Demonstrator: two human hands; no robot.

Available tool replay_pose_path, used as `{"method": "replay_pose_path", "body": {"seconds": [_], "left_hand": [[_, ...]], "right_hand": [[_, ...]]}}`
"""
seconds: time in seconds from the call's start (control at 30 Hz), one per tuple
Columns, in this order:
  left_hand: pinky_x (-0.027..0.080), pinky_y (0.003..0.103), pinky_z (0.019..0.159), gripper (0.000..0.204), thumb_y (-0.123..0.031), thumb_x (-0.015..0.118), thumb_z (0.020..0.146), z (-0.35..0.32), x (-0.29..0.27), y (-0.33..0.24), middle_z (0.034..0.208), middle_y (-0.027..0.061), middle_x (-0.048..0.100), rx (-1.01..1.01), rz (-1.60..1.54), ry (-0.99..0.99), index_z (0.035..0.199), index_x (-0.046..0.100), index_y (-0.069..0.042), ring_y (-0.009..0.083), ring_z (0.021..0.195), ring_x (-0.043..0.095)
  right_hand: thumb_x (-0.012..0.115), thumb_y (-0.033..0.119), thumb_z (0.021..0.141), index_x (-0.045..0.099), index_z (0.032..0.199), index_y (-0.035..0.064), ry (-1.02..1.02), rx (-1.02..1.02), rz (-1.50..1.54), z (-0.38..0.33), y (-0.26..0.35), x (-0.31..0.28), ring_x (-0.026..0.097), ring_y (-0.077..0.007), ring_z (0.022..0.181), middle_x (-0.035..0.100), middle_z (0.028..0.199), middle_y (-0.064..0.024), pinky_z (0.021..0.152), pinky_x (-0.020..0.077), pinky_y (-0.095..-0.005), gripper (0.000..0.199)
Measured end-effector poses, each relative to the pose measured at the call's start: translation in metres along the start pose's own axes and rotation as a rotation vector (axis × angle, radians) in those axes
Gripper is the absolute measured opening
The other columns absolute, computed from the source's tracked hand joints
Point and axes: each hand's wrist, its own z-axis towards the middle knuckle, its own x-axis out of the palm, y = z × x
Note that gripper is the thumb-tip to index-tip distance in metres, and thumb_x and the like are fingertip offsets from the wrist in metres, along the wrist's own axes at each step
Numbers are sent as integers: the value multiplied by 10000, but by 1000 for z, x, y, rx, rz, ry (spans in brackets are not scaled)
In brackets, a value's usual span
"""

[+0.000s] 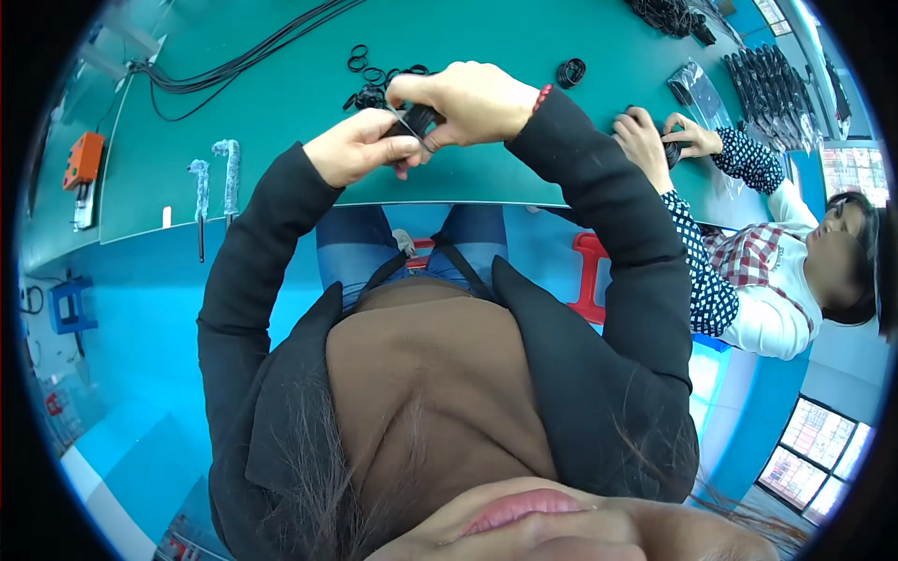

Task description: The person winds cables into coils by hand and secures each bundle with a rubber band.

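Note:
My left hand (357,150) and my right hand (475,101) meet above the green table near its front edge. Between them is a small black bundle (421,119), which looks like a coiled cable. Fingers of both hands are closed around it, and a thin pale strip (402,122) crosses it; whether that is a band or part of the bundle I cannot tell. Just beyond my hands lies a loose pile of black rings (372,75), partly hidden by my right hand. To the right of my right hand rests a coiled black cable (572,73).
Long black cables (253,56) run across the far left of the green table (281,103). Two plastic-wrapped tools (226,164) and an orange device (84,159) lie left. At right, a co-worker's hands (645,140) handle a black coil beside packed black bundles (769,98). A red stool (589,279) stands below.

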Motion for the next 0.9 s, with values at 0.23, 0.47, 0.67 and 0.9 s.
{"method": "replay_pose_path", "body": {"seconds": [0.23, 0.47, 0.67, 0.9], "left_hand": [[473, 309, 726, 278, -269, 555, 940, -18, -11, 2, 886, 61, 542, 281, -482, -95, 929, 565, 8, 164, 790, 554], [475, 272, 736, 253, -266, 514, 957, -7, 1, 13, 847, 27, 536, 159, -156, -93, 900, 562, -25, 118, 771, 549], [468, 280, 723, 267, -277, 530, 951, -4, 10, 14, 890, 48, 528, 144, -216, -33, 919, 559, -14, 136, 790, 542], [517, 278, 770, 242, -218, 523, 957, 0, 19, 19, 943, 68, 602, 67, -303, -88, 1022, 571, 11, 134, 837, 589]], "right_hand": [[570, 253, 911, 458, 1211, 0, -296, 436, 1767, -16, -28, 57, 681, -229, 685, 658, 949, -212, 582, 560, -286, 408], [512, 153, 857, 525, 1247, 69, -365, 53, 896, -15, -17, 36, 406, -53, 541, 578, 745, -40, 476, 331, -203, 400], [541, 94, 793, 603, 1096, 39, -232, 63, 896, -2, -12, 30, 545, -108, 648, 631, 796, -78, 574, 433, -245, 315], [567, 50, 780, 637, 990, 12, -433, 301, 556, 0, -5, 47, 671, -235, 666, 670, 750, -141, 652, 530, -315, 225]]}}
